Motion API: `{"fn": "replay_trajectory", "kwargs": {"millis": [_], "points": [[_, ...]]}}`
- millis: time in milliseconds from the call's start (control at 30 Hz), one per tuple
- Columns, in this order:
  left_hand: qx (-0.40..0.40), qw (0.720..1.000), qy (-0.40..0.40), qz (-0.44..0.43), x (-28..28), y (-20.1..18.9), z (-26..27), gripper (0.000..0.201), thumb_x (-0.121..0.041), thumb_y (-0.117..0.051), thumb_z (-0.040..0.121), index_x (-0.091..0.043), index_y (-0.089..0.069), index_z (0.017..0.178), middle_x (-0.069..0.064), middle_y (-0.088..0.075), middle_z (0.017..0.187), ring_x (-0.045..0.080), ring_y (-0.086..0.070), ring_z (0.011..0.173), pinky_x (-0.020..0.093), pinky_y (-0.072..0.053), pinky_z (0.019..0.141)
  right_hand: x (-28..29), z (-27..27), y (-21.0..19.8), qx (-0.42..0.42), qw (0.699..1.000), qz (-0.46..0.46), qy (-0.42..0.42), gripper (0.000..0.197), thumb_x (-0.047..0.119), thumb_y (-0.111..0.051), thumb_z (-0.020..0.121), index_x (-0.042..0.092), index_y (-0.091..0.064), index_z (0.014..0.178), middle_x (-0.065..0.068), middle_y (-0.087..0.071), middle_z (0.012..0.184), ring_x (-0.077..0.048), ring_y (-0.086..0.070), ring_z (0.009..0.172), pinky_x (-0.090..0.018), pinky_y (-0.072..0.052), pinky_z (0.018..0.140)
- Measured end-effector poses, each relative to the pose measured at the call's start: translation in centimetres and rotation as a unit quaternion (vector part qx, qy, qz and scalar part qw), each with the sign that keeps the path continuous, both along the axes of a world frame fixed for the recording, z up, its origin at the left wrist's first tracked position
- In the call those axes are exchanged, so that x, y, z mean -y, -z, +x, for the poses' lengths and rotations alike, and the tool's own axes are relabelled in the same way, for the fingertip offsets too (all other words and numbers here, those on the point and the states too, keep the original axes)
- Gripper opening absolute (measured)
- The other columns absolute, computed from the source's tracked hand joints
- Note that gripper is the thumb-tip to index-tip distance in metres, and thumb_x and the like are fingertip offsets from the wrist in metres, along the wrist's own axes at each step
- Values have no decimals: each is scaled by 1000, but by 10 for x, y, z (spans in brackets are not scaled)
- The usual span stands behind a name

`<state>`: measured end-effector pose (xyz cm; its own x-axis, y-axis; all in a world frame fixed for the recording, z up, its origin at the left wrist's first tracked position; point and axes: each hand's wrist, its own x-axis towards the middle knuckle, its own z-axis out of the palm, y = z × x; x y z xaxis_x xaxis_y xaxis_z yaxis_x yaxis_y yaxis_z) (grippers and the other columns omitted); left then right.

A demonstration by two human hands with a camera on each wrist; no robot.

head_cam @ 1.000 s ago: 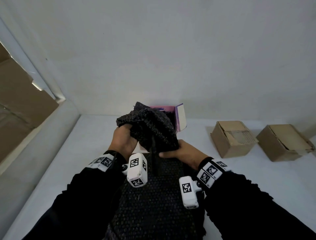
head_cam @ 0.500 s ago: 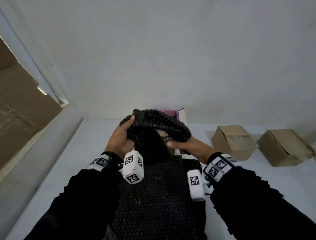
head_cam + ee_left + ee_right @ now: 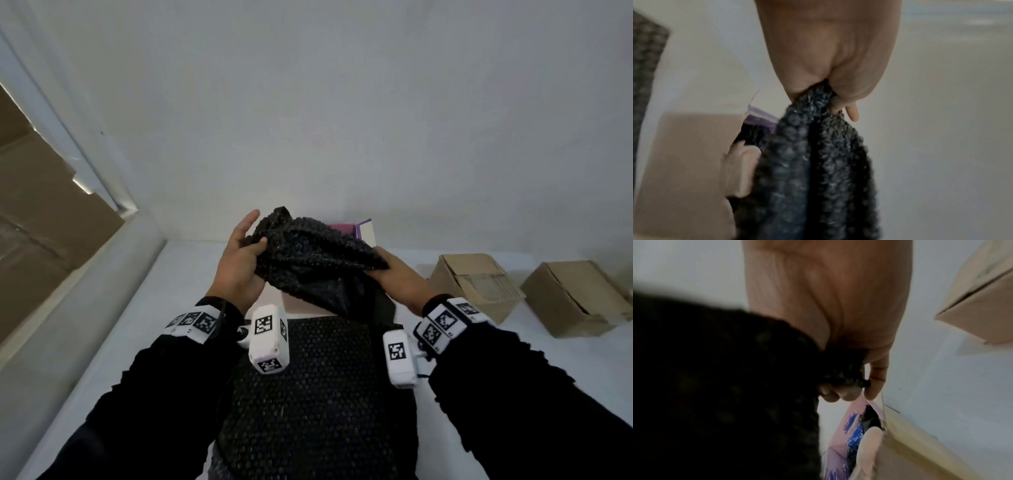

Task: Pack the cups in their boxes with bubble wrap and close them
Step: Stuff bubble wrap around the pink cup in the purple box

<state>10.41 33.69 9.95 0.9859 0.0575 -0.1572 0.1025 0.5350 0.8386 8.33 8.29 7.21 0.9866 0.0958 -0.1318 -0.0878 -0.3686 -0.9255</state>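
Both hands hold a black bubble wrap [image 3: 308, 260] bundle. The left hand [image 3: 239, 270] pinches one end, the right hand [image 3: 399, 282] the other. A pink box [image 3: 363, 231] stands just beyond them.

Left hand [image 3: 239, 263]: raised, thumb pinching, index finger extended. Right hand [image 3: 399, 279]: fingers curled in a grip. Both forearms in black sleeves, tagged white wristbands, converging forward.

I see black, dimpled bubble wrap [image 3: 318, 263] mid-frame, against a purple-and-pink box [image 3: 359, 229]. Right of frame, two plain brown cardboard boxes [image 3: 476, 284] on the white table [image 3: 178, 274].
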Motion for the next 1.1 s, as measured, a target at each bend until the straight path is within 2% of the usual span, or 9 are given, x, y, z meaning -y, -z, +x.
{"fn": "replay_trajectory", "kwargs": {"millis": [200,300,433,533,700,800,900,967,1100], "points": [[73,970,-22,231,2,4,9,37,12,-31,89,-14,-57,88,2,-60,97,20,-55,95,20,-48,68,9,13,-40,-76,988,91,-101,39,40,-65,87,14,-60,115,-14,-66,116,-30,-63,103,-39,-52,83],[136,941,-20,310,-3,7,17,9,-12,-49,88,-14,-55,94,4,-55,92,19,-51,86,26,-44,69,13,33,-46,-77,984,156,-22,35,44,-51,90,17,-64,108,-18,-60,109,-36,-55,97,-45,-46,78],[282,806,48,518,-17,13,37,65,-13,-68,86,-36,-38,140,5,-47,82,11,-50,73,19,-44,72,26,57,-49,57,983,-162,-59,61,7,-62,88,25,-42,143,-4,-59,120,-19,-57,105,-26,-46,85],[317,697,71,639,-17,18,51,55,-7,-63,89,-30,-51,138,-1,-43,93,10,-47,79,23,-45,84,23,72,-44,171,961,-210,-63,58,0,-71,77,22,-60,129,-5,-63,107,-21,-61,99,-31,-47,90],[363,588,95,717,-9,38,63,27,-1,-62,82,-13,-63,107,8,-48,128,27,-59,83,35,-54,71,5,93,-17,283,902,-317,-79,31,3,-65,78,19,-69,104,-3,-52,98,-24,-52,94,-35,-45,77],[352,536,168,749,-4,57,64,49,-7,-63,79,-22,-49,124,4,-54,122,27,-56,102,38,-53,71,-4,97,1,278,876,-368,-144,33,-1,-60,78,20,-61,103,-1,-62,107,-24,-56,98,-37,-40,95],[328,483,185,791,-5,76,66,77,-9,-63,82,-31,-31,147,4,-52,114,24,-52,97,37,-52,66,-11,97,19,250,830,-463,-186,38,6,-56,82,29,-49,111,6,-66,97,-20,-60,98,-43,-28,107],[289,496,173,801,-2,79,70,69,-9,-58,85,-29,-34,147,7,-52,115,27,-53,98,39,-50,69,-15,96,23,205,852,-447,-181,38,11,-50,85,31,-46,118,3,-68,99,-24,-62,97,-44,-31,101],[267,586,10,765,4,66,76,46,-19,-65,83,-12,-51,127,11,-54,110,30,-49,97,43,-46,78,-16,109,8,98,951,-281,-79,35,20,-41,77,33,-49,108,-7,-67,91,-33,-61,86,-41,-46,84]]}}
